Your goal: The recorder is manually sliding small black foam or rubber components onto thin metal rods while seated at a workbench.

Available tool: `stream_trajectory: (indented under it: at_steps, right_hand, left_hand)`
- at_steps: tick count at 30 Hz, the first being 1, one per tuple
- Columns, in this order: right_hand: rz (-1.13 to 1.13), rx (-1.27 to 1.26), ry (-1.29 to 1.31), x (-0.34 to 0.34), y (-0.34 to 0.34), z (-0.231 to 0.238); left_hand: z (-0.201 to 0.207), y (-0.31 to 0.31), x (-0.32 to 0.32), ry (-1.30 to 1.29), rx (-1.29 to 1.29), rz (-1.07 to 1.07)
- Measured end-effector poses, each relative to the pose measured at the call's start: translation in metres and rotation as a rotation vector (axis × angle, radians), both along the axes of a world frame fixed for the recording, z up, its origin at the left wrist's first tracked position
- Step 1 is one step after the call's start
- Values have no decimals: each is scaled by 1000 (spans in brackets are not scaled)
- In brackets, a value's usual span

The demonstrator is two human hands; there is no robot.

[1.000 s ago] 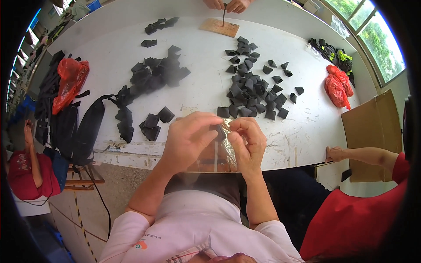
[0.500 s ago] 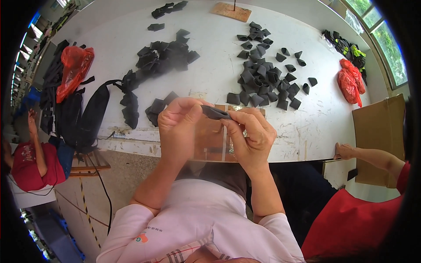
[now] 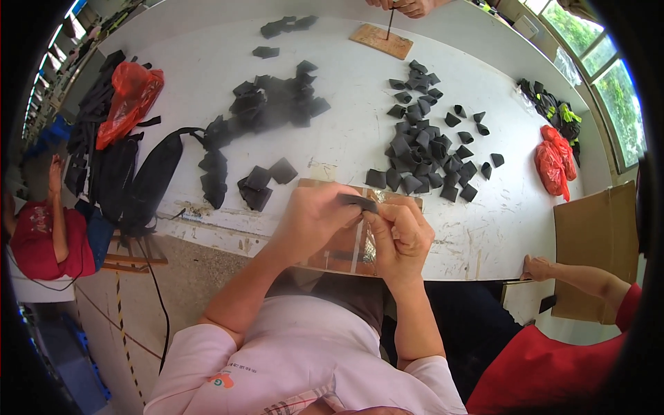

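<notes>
A small dark-grey fabric piece [image 3: 357, 201] is stretched between my hands above the table's near edge. My left hand [image 3: 312, 216] pinches its left end, and my right hand [image 3: 401, 238] grips the right end between thumb and fingers. My fingers cover part of the piece. Under them lies a brown board [image 3: 339, 257] with pale tape strips. Just beyond my left hand are a few flat dark pieces [image 3: 258, 180]. Past my right hand spreads a heap of folded, loop-shaped dark pieces [image 3: 418, 142].
Flat dark pieces [image 3: 270, 100] form a pile at left centre, near a black bag [image 3: 155, 176] and a red plastic bag [image 3: 131, 100]. At the far side, another person's hands [image 3: 411, 7] touch a rod on a wooden block [image 3: 380, 41]. A co-worker's hand [image 3: 538, 268] rests at the right edge.
My hands have drawn closer together on the fabric piece, the left one turning inward over it. Another person's hands have come into view at the rod. The whole view has shifted slightly.
</notes>
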State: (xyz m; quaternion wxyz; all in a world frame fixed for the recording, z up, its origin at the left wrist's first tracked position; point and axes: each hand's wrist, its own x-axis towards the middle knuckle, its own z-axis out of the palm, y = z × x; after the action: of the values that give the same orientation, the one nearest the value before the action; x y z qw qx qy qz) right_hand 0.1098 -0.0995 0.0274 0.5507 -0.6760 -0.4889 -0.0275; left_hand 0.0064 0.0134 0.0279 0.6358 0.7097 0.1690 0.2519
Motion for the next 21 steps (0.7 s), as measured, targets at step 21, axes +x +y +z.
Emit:
stream_trajectory:
  at_steps: [21]
  right_hand:
    - [-59, 50, -1, -3, 3, 10]
  left_hand:
    - [-40, -6, -9, -5, -266, 137]
